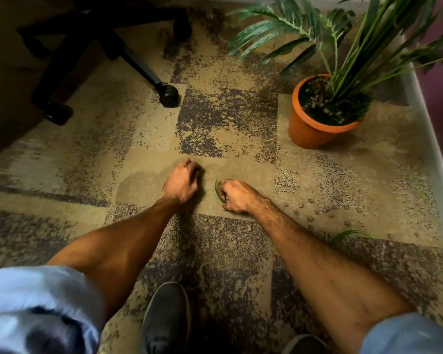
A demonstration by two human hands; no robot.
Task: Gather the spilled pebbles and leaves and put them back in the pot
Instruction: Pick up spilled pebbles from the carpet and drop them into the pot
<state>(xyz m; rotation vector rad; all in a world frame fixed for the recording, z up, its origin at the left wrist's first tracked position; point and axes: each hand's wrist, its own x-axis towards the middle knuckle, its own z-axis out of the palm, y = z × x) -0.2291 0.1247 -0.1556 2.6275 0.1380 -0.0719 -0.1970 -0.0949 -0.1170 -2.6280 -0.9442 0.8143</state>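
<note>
Dark shoes [165, 320] and rolled pale-blue sleeves [36, 297] frame the bottom of the view, with both bare forearms reaching forward over a mottled tan and purple carpet [143, 139]. The person's left hand [182, 181] is knuckles-up with its fingers [193, 168] curled down to the carpet; whether they pinch anything cannot be told. Just to its right, the right hand [237, 196] is clenched around a thin green leaf [217, 191], which curves out of the fist on the thumb side.

Small brown pebbles [322, 213] lie scattered on the carpet to the right of the right forearm, apart from both hands. A second leaf [351, 233] lies on the carpet near them, closer to the person.

Farther off, to the right, the orange pot [310, 129] stands upright on the carpet, near a pale wall edge. It holds a green plant [343, 47] with long fronds, and some pebbles show on its dark soil. An office chair [97, 47] base spreads across the upper left, one caster [168, 95] resting on the carpet well away from the pot.
</note>
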